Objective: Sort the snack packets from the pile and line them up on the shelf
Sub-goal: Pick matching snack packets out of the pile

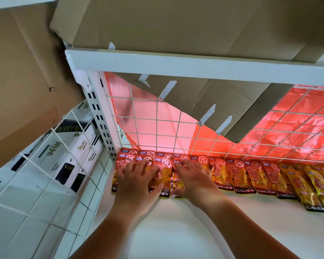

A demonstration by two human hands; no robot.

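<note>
Hands lie flat in the head view: our left hand (137, 176) and right hand (193, 177) keep a wide, relaxed grip, fingers spread on the red packets (164, 172) at the back left corner of the shelf (269, 206), clasping nothing. These packets overlap unevenly. The row running toward the right edge, ending in yellow packets (310, 186), sits evenly against the wire mesh (176, 128). We should press lightly and slide them until their bottom edges match.
</note>
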